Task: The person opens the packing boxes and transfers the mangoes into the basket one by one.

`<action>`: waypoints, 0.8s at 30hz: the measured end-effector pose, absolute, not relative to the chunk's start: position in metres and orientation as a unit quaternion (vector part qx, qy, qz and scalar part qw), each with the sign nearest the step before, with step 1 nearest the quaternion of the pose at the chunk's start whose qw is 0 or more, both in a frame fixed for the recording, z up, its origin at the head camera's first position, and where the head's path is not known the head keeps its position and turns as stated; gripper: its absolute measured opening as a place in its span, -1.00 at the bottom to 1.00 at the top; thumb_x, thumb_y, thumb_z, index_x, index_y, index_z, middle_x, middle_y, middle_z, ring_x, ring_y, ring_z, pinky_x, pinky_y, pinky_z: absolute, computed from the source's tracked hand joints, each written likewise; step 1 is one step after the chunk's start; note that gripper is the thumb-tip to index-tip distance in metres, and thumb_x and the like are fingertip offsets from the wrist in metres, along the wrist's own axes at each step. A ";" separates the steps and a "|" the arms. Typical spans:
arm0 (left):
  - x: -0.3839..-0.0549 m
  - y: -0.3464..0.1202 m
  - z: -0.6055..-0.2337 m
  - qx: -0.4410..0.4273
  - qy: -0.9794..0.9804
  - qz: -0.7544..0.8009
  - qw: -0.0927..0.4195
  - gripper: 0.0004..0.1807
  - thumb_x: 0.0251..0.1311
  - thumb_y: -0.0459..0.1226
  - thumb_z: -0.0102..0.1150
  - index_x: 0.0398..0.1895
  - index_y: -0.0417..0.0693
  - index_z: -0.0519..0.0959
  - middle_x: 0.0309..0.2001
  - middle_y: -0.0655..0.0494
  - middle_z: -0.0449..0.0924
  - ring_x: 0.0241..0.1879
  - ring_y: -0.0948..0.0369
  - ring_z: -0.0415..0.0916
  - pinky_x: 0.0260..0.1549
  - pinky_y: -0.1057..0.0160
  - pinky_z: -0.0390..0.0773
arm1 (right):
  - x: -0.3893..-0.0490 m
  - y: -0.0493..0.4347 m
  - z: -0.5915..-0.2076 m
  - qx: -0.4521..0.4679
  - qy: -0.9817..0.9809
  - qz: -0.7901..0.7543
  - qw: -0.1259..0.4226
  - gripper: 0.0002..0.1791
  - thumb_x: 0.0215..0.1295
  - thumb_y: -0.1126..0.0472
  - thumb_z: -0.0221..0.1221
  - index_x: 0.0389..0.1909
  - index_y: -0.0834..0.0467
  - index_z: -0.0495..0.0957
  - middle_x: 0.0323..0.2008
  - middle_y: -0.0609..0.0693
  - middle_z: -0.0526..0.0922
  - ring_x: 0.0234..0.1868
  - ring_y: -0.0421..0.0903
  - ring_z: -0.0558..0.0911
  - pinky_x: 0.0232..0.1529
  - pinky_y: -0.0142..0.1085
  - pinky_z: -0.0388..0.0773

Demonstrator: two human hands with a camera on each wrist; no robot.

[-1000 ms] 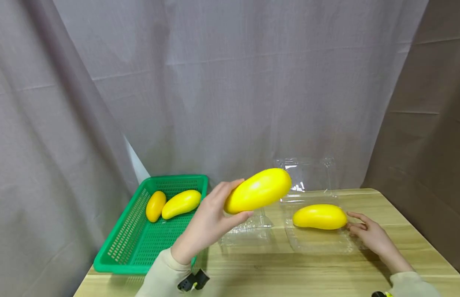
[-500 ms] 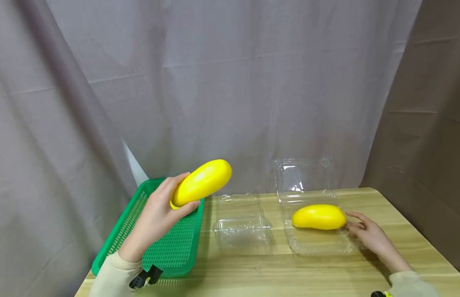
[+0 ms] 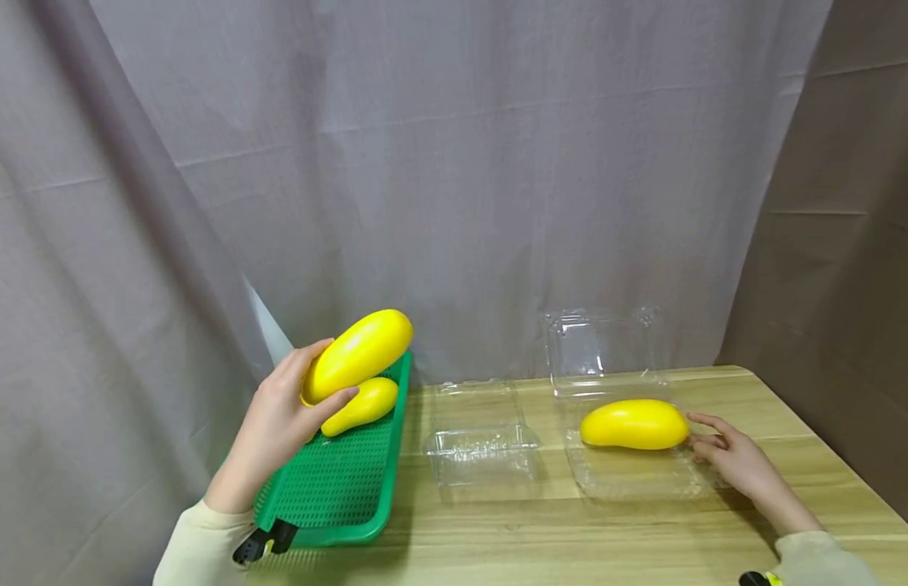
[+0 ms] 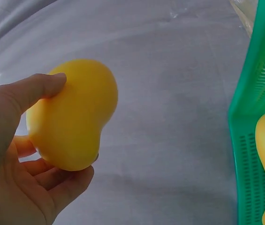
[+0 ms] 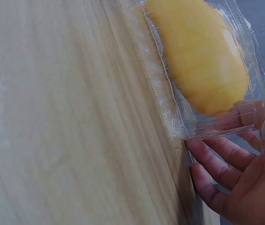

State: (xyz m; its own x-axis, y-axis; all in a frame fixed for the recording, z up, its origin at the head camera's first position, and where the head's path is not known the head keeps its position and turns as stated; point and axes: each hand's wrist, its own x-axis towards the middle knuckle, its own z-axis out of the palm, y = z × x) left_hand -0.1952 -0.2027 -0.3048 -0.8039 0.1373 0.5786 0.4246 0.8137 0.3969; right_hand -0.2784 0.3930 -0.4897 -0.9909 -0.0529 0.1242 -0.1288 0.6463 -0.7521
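Note:
My left hand [image 3: 278,411] grips a yellow mango [image 3: 360,350] above the left part of the green basket [image 3: 384,488]. In the left wrist view the thumb presses one side of this mango [image 4: 76,117] and the fingers support the other. Another mango [image 3: 366,404] lies in the basket, and one more is mostly hidden behind the hand. At the right, my right hand [image 3: 735,464] holds the side wall of an open clear plastic clamshell [image 5: 155,79]. One finger shows through the plastic, the others outside it. A mango [image 3: 633,424] lies inside that clamshell.
A second clear clamshell [image 3: 483,468] stands on the wooden table [image 3: 512,529] between the basket and the first one, its lid raised. The first clamshell's lid [image 3: 600,350] stands up at the back. A grey curtain [image 3: 498,163] hangs behind the table.
My left hand has carried its mango left, from above the middle clamshell to over the green basket. The right hand has stayed at its clamshell.

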 end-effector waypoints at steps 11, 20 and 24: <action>-0.226 -0.224 -0.315 -0.115 -0.937 -0.256 0.207 -0.28 0.26 0.05 0.33 0.35 -0.13 0.39 0.08 -0.07 0.56 -0.16 0.03 0.52 -0.13 0.00 0.57 | -0.277 0.394 -0.492 0.048 -0.904 0.423 0.039 -0.39 0.56 0.19 -0.02 0.45 0.46 0.12 0.11 0.48 0.55 -0.23 -0.16 0.68 -0.27 -0.40 0.53; -0.238 -0.236 -0.330 -0.086 -0.958 -0.232 0.143 -0.31 0.25 0.02 0.34 0.30 -0.21 0.43 0.00 -0.07 0.60 -0.25 0.09 0.49 -0.23 0.07 0.54 | -0.276 0.393 -0.491 0.041 -0.900 0.432 0.037 -0.38 0.57 0.18 -0.02 0.46 0.45 0.11 0.12 0.50 0.53 -0.21 -0.21 0.67 -0.32 -0.38 0.52; -0.243 -0.236 -0.335 -0.085 -0.965 -0.223 0.112 -0.28 0.23 0.02 0.35 0.28 -0.28 0.43 -0.07 -0.06 0.61 -0.33 0.12 0.47 -0.30 0.13 0.52 | -0.277 0.392 -0.492 0.041 -0.901 0.431 0.038 -0.39 0.57 0.19 -0.02 0.46 0.46 0.11 0.13 0.50 0.53 -0.18 -0.17 0.68 -0.32 -0.38 0.53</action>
